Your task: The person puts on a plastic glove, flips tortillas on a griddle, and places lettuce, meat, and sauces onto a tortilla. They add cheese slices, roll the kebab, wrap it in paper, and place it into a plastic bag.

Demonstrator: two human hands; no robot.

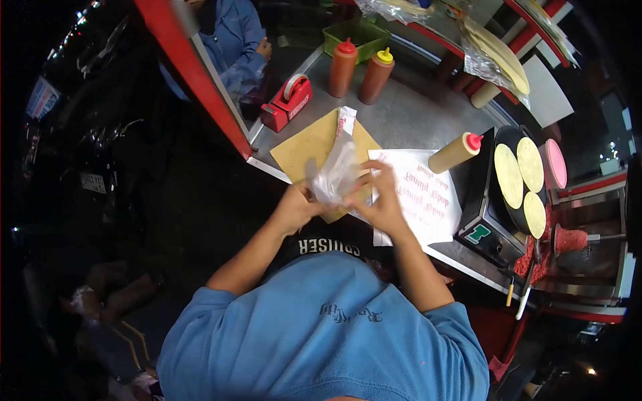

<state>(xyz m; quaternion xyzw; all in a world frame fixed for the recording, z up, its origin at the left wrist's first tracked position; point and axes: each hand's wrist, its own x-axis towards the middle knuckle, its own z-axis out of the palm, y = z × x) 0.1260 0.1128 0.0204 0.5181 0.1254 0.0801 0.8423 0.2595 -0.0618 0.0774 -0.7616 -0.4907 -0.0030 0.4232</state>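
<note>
Fingers (pixel 366 179) of both hands are closed on a clear plastic bag (pixel 336 170). The left hand (pixel 294 208) pinches its lower edge, the right hand (pixel 386 200) grips its right side. Bag is held just above a brown sheet (pixel 301 150) on the steel table (pixel 408 113). Printed paper (pixel 428 200) lies beside the sheet.

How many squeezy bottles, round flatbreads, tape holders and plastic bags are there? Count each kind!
Squeeze bottles: 3
Round flatbreads: 3
Red tape dispenser: 1
Plastic bag: 1
Total: 8
</note>
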